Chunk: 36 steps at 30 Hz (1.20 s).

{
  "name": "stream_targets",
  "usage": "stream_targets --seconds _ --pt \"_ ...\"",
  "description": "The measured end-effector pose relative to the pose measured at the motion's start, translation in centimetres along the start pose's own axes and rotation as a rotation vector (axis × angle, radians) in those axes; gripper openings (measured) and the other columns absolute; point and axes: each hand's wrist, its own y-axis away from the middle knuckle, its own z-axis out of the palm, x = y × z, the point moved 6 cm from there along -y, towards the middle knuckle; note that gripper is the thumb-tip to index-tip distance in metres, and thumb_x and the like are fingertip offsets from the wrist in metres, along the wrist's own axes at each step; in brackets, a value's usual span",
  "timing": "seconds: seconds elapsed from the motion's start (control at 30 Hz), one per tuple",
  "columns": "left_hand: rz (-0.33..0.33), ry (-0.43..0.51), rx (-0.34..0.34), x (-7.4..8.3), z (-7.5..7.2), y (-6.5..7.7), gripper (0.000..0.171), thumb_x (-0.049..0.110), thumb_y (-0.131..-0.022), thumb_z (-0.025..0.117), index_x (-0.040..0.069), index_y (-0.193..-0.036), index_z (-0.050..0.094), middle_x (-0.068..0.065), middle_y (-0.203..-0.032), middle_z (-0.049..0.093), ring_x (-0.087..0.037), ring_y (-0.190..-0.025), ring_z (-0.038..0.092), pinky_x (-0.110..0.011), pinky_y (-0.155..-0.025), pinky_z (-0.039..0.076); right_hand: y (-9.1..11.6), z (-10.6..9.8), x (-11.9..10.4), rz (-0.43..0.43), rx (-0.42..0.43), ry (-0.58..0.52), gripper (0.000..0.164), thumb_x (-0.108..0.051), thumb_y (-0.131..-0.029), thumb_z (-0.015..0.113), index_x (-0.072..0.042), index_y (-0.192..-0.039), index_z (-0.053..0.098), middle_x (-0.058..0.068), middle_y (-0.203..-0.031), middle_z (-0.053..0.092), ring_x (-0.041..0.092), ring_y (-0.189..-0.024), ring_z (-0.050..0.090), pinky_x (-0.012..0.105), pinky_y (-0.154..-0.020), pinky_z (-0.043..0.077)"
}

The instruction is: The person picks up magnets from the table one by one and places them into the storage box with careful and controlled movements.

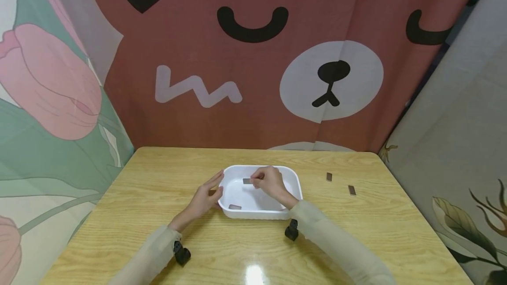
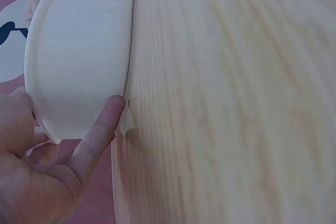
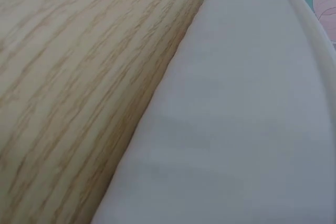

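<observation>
A white rectangular plastic container (image 1: 259, 214) with rounded corners stands on the wooden table. My left hand (image 1: 203, 197) holds its left end, fingers about the rim; in the left wrist view one finger (image 2: 100, 135) lies straight against the outer wall near the base. Over the inside of the container, my right hand (image 1: 271, 183) pinches a small flat grey rectangular piece (image 1: 247, 181) between thumb and fingertips. Another such piece (image 1: 235, 207) lies inside at the near left corner. From the right wrist only the container's outer wall (image 3: 236, 103) shows, with the right hand hidden.
Two small dark rectangular pieces, one farther back (image 1: 329, 177) and one nearer (image 1: 352, 190), lie on the table (image 1: 222, 250) right of the container. A printed curtain (image 1: 253, 122) hangs behind the table's far edge, and patterned cloths hang at both sides.
</observation>
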Motion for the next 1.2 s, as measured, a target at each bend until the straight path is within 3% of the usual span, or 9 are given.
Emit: stream_targets --seconds 0.43,0.77,0.97,1.2 --pt "0.006 -0.009 -0.001 0.0 0.1 0.0 0.053 -0.003 -0.102 0.050 -0.007 -0.150 0.031 -0.019 -0.162 0.017 -0.053 -0.112 0.057 -0.033 -0.061 0.065 -0.3 0.9 0.1 0.080 -0.043 -0.057 0.004 -0.003 -0.084 0.078 0.000 -0.087 0.077 0.003 -0.073 0.072 0.013 -0.060 0.069 0.023 -0.054 0.059" --pt "0.000 -0.009 0.008 -0.2 -0.1 -0.1 0.053 -0.003 -0.101 0.050 -0.007 -0.150 0.030 -0.019 -0.162 0.017 -0.053 -0.113 0.056 -0.034 -0.061 0.065 -0.5 1.5 0.0 0.188 -0.067 -0.199 0.004 0.000 -0.083 0.078 0.003 -0.086 0.077 0.008 -0.075 0.073 0.018 -0.063 0.071 0.038 -0.066 0.065" --pt "0.024 0.005 0.007 0.0 -0.1 0.0 0.053 -0.004 -0.101 0.050 -0.010 -0.149 0.030 -0.023 -0.161 0.017 -0.055 -0.112 0.056 -0.033 -0.060 0.065 -0.7 1.6 -0.5 0.226 -0.074 -0.208 0.005 -0.001 -0.085 0.077 0.002 -0.089 0.077 0.007 -0.077 0.073 0.018 -0.064 0.071 0.040 -0.070 0.065" --pt "0.008 0.015 0.005 -0.1 0.0 0.0 0.053 -0.004 -0.101 0.050 -0.009 -0.149 0.030 -0.021 -0.161 0.017 -0.054 -0.113 0.055 -0.035 -0.060 0.065 -1.1 1.7 -0.6 0.241 -0.079 -0.221 0.006 -0.001 -0.085 0.076 0.003 -0.090 0.077 0.008 -0.078 0.073 0.018 -0.064 0.071 0.039 -0.070 0.065"
